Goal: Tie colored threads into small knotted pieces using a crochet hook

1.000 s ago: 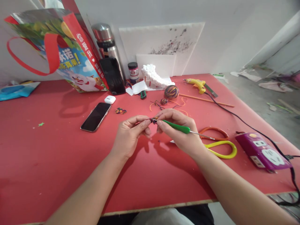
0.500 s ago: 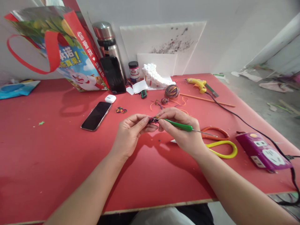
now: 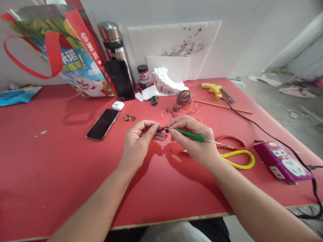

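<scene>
Between finger and thumb, my left hand (image 3: 141, 139) pinches a small dark multicoloured piece of crochet (image 3: 160, 129). My right hand (image 3: 195, 139) is closed around a crochet hook with a green handle (image 3: 193, 135); its thin front tip meets the crochet piece, and a metal shaft sticks out behind toward the right. Fingers cover much of the piece, so its shape is hard to make out. Beyond the hands lies a ball of variegated yarn (image 3: 184, 97), with a smaller tangle of yarn (image 3: 177, 107) and loose orange strands beside it.
Scissors (image 3: 238, 159) lie partly under my right wrist. To the right are a purple power strip (image 3: 284, 162) and a yellow glue gun (image 3: 212, 89) with its cord. A phone (image 3: 103, 124), white earbud case (image 3: 118, 106), flask (image 3: 118, 50) and shopping bag (image 3: 83, 72) stand or lie leftward.
Both hands stay nearly in place, still holding the crochet piece and hook. The hook tip and fingers shift slightly at the piece, and the whole view drifts a little.
</scene>
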{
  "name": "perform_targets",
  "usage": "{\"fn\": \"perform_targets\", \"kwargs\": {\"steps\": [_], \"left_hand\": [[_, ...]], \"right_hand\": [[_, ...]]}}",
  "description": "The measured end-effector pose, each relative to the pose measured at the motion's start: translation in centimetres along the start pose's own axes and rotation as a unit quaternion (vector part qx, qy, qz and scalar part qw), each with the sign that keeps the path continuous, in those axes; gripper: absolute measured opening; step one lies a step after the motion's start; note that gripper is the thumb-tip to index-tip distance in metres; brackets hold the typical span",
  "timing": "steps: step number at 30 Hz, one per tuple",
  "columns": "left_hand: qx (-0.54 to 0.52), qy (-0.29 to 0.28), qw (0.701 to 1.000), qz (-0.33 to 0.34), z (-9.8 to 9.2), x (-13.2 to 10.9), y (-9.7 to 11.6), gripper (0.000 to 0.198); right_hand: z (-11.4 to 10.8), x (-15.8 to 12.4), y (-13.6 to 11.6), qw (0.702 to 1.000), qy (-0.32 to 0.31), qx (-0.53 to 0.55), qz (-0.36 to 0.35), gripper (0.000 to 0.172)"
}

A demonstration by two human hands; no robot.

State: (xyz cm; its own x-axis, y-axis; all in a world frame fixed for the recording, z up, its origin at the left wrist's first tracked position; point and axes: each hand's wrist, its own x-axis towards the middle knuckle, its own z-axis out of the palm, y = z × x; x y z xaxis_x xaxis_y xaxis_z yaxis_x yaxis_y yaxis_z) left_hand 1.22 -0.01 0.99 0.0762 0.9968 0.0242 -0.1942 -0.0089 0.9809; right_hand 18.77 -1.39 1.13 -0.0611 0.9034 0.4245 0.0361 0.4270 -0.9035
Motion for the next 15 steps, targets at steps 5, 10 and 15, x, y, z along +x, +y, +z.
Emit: {"fn": "perform_targets", "kwargs": {"steps": [5, 10, 15], "left_hand": [[0.037, 0.035, 0.998, 0.022, 0.29, -0.35, 0.22, 0.015], [0.009, 0.045, 0.999, 0.003, 0.41, -0.39, 0.08, 0.016], [-0.030, 0.016, 0.999, -0.017, 0.42, -0.28, -0.14, 0.013]], "right_hand": [[0.24, -0.17, 0.08, 0.999, 0.014, -0.030, -0.014, 0.006], [0.39, -0.24, 0.33, 0.997, 0.032, -0.061, -0.031, 0.005], [0.55, -0.40, 0.59, 0.997, 0.036, -0.052, -0.041, 0.004]]}}
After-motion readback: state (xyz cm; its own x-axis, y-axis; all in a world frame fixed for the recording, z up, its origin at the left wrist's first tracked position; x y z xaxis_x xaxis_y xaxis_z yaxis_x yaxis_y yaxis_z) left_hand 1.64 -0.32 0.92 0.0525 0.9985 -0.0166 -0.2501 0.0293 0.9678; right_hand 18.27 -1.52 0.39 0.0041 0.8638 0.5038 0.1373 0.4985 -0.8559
